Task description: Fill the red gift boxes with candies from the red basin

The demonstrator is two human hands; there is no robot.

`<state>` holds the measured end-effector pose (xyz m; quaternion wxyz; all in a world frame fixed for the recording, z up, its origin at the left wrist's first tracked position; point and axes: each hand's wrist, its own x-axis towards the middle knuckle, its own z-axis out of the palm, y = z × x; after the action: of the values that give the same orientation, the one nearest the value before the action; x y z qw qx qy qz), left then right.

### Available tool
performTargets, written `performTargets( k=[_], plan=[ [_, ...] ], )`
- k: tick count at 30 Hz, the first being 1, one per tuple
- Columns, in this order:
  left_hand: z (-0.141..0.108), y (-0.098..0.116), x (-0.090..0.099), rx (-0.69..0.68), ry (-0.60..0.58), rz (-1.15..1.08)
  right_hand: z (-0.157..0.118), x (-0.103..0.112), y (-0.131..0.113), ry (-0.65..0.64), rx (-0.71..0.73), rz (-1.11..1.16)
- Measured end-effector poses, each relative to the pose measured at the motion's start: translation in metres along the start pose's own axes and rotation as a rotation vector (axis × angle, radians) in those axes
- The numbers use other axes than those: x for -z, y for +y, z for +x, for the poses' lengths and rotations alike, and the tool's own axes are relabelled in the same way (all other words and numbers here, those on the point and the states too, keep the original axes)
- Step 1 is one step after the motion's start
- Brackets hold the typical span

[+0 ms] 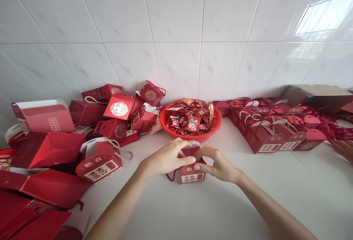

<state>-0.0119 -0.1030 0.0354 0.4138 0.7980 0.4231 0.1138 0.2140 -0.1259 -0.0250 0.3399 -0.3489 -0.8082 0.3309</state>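
A small red gift box (192, 178) with a cream character panel stands upright on the white table in front of me. My left hand (168, 156) is at its top left, thumb and fingers closed on the upper flap. From the right, my right hand (216, 163) grips the same box, its thumb on the front flap and its fingers over the top. A dark red cord hangs loose at the box's lower left. The inside of the box is mostly hidden by my hands. Just behind it sits a red plastic basin (168, 131) with wrapped sweets (193, 122).
Loose red boxes (52, 150) are heaped on the left. Rows of boxes with cord handles (264, 137) stand on the right, with a brown cardboard box (317, 96) behind. Another person's hand (343, 150) shows at the right edge. A tiled wall (176, 63) closes off the back.
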Motion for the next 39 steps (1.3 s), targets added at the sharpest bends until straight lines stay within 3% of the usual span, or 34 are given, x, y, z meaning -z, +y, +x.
performTargets(
  k=[5, 9, 12, 15, 21, 25, 29, 33, 35, 39],
  plan=[
    [-0.001, 0.004, 0.003, 0.056, 0.036, 0.000, -0.003, -0.014, 0.012, 0.207, -0.065, 0.076],
    [0.001, -0.001, 0.003, 0.076, 0.039, 0.136, -0.004, -0.023, 0.020, 0.387, -0.026, 0.004],
    [0.002, -0.008, 0.000, 0.065, 0.063, 0.251, -0.003, -0.025, 0.026, 0.438, -0.043, -0.032],
    [0.002, -0.010, -0.002, 0.112, 0.067, 0.302, -0.001, -0.024, 0.034, 0.377, -0.114, 0.015],
    [0.002, -0.010, -0.001, 0.152, -0.039, 0.288, 0.003, -0.020, 0.048, 0.260, -0.344, 0.093],
    [0.006, -0.012, 0.002, 0.131, -0.073, 0.282, 0.003, -0.011, 0.046, 0.172, -0.448, 0.310],
    [0.010, -0.010, 0.004, 0.149, -0.068, 0.279, 0.006, 0.005, 0.032, 0.174, -0.419, 0.633],
    [0.013, -0.007, 0.003, 0.122, -0.011, 0.259, 0.017, 0.023, 0.010, 0.205, -0.336, 0.708],
    [0.014, -0.007, 0.002, 0.091, 0.008, 0.229, 0.025, 0.032, -0.001, 0.128, -0.301, 0.621],
    [0.017, -0.012, -0.001, 0.027, -0.015, 0.164, 0.040, 0.039, -0.015, -0.151, -0.292, 0.405]
  ],
)
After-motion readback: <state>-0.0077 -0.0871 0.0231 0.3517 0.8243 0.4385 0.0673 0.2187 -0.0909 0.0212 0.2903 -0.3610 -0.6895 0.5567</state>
